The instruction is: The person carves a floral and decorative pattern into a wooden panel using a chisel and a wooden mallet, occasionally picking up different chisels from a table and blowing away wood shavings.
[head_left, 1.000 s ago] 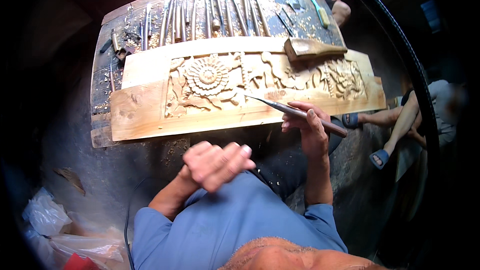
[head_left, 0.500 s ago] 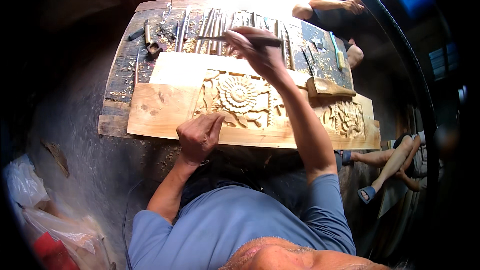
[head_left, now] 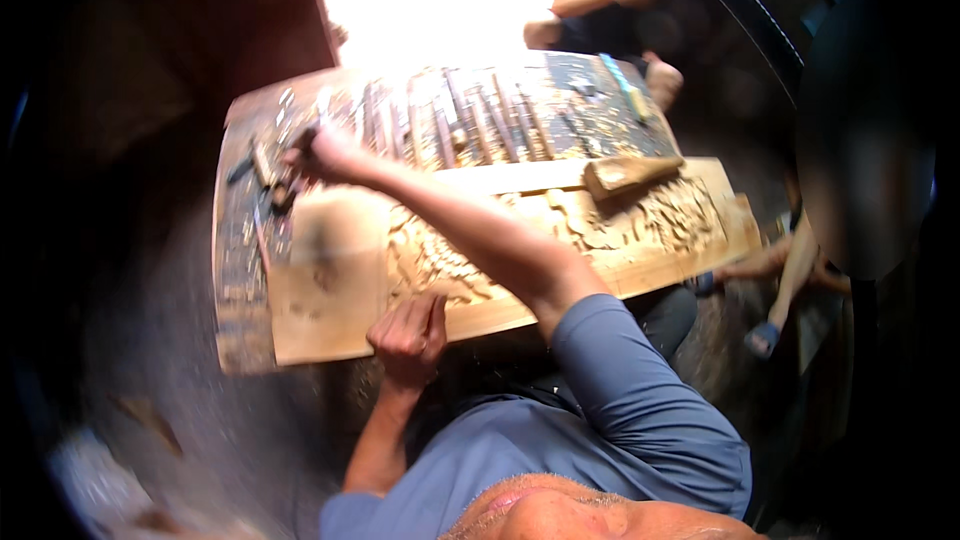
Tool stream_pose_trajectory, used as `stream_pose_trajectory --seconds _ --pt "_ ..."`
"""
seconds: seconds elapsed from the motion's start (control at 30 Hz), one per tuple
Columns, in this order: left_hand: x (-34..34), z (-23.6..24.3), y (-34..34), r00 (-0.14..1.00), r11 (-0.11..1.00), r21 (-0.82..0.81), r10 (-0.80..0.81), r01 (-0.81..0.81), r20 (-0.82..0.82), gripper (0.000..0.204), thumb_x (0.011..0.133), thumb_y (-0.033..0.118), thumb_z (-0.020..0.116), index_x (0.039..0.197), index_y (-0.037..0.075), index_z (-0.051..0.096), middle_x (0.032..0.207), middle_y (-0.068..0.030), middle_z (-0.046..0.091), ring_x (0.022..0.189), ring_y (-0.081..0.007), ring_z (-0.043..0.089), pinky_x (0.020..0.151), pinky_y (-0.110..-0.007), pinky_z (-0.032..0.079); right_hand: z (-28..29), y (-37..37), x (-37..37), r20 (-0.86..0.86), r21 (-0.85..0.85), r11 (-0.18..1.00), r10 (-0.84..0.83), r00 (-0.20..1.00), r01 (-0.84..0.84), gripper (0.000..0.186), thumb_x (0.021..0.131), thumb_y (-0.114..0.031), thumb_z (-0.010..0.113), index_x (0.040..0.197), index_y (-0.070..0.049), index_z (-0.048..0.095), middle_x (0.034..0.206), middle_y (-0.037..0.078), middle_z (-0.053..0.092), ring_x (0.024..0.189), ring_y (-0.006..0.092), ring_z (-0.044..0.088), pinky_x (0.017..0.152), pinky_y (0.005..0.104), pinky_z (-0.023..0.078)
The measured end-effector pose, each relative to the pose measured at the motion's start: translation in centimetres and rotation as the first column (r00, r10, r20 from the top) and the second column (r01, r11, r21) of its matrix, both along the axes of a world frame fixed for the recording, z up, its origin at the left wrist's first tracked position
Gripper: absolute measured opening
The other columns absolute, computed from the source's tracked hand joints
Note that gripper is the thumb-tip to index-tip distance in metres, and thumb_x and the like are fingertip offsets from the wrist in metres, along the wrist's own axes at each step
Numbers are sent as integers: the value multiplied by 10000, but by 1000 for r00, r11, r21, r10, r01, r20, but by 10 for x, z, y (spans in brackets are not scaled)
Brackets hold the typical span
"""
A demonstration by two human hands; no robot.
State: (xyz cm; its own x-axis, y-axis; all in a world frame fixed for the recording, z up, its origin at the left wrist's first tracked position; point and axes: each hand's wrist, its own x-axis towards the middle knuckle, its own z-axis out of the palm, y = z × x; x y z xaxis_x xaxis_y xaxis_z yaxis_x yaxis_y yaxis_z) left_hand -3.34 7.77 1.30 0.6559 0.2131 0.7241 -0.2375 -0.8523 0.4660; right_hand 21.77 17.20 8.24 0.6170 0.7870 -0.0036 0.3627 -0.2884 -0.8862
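Note:
My right hand (head_left: 328, 155) reaches across to the far left of the bench, smeared by motion. A dark, blurred handle (head_left: 309, 137) shows at its fingers, that of the carving chisel; its blade cannot be made out. Below that arm lies a pale wooden board (head_left: 320, 325) with relief carving, its round flower partly hidden by my forearm. My left hand (head_left: 410, 332) is closed in a fist at the board's near edge, knuckles up; whatever its fingers may hold is hidden. A wooden mallet (head_left: 632, 176) rests on the board's far right part.
Carving tools (head_left: 445, 125) lie in a row among shavings along the bench's far side. A dark block-like tool (head_left: 281, 195) sits at the left, and a brush with a bluish handle (head_left: 625, 88) at the far right. Another person (head_left: 600, 5) sits beyond the bench; someone's legs (head_left: 790, 285) show at right.
My right hand has swept left from above the tool row to the bench's far left. My left hand stays at the board's near edge. The whole view has shifted and turned.

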Motion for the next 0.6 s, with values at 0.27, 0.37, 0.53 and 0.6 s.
stream_pose_trajectory --seconds 0.27,0.37,0.53,0.6 --pt "-1 -3 -8 987 1000 19 9 -6 -163 42 944 101 805 956 78 772 735 -108 683 594 -307 664 534 -423 486 6 -35 -23 547 258 961 -62 835 -97 307 971 -339 749 885 -45 747 804 203 708 822 374 749 747 495 582" --pt "3 -1 -15 989 1000 -17 -6 3 -151 31 958 100 790 960 73 775 755 -112 696 608 -319 675 542 -426 496 12 -103 -21 211 453 891 -82 974 -23 112 991 -154 751 937 -56 754 773 115 705 748 226 726 711 388 603" --pt "0 6 -11 987 993 -118 -27 8 -156 38 973 83 763 977 51 783 795 -117 722 626 -303 679 553 -398 489 52 -229 -35 132 537 841 -158 979 64 187 924 -177 871 1021 -56 765 955 82 827 846 154 798 681 290 635" --pt "0 9 -11 992 989 -142 -53 37 -113 48 972 69 776 982 24 789 768 -104 718 581 -223 623 539 -357 460 47 -272 -29 45 643 759 -169 985 101 191 931 -175 862 1047 -43 788 923 84 823 834 142 792 680 273 637"
